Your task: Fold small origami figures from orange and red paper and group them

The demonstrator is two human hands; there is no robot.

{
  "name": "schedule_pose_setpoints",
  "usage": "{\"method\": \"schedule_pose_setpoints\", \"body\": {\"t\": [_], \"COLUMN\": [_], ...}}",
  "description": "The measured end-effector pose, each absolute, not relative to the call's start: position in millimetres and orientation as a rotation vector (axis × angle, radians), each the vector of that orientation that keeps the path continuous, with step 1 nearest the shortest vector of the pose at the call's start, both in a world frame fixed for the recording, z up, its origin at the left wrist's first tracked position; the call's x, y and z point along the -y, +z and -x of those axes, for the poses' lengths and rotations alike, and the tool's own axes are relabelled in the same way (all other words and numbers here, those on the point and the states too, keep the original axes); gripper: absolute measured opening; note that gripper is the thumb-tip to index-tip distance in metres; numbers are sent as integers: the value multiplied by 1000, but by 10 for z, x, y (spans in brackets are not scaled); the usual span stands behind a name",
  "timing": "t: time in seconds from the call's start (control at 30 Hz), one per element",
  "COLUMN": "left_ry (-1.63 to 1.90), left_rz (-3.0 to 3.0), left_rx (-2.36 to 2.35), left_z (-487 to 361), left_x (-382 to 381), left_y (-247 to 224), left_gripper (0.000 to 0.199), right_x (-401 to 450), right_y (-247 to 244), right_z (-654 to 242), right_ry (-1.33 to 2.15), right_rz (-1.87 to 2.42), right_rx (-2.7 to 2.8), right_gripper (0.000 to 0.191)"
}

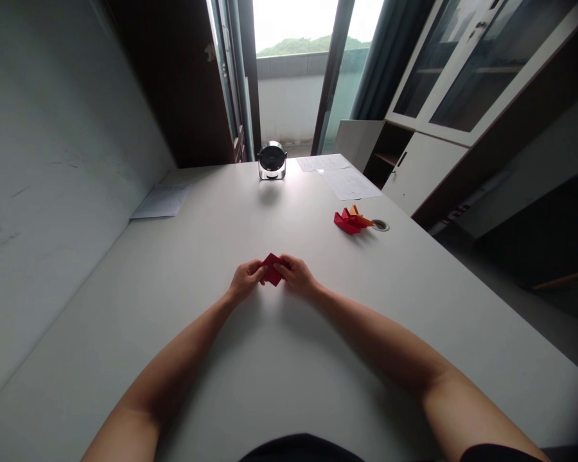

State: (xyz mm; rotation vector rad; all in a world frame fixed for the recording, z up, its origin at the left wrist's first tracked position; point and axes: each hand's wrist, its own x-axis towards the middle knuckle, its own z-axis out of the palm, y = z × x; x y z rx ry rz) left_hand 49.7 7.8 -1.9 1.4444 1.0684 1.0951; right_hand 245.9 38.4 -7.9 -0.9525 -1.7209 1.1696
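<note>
Between both hands is a small red folded paper (271, 271), held with one corner pointing away from me and one toward me. My left hand (246, 278) pinches its left corner, thumb on top. On the opposite corner, my right hand (296, 272) grips with its thumb across the paper and the fingers partly hidden beneath. Farther off to the right, several red and orange folded paper pieces (351, 221) lie in a cluster, untouched by either hand.
The white table (212, 378) runs toward a window. On it are a round black-and-silver device (272, 160) at the far end, paper sheets (349, 184) at back right, more papers (161, 201) at left, and a cable hole (381, 225). A wall borders the left side.
</note>
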Motion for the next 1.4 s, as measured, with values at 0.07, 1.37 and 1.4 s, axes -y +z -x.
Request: {"method": "schedule_pose_setpoints", "body": {"t": [0.07,1.37,1.4], "left_ry": [1067,854,848], "left_rz": [-1475,-1898,-1891], "left_rx": [-1092,-1349,-1340], "left_z": [-488,-518,-518], "left_x": [-74,11,10], "left_y": [-20,114,109], "left_gripper": [38,35,36], "right_x": [-367,-325,-323], "right_y": [-59,-1,6], "right_z": [-2462,-2475,-2477], "right_ry": [1166,822,817], "right_rz": [953,1005,1003], "right_rx": [1757,1885,1883], "right_gripper": [30,37,36]}}
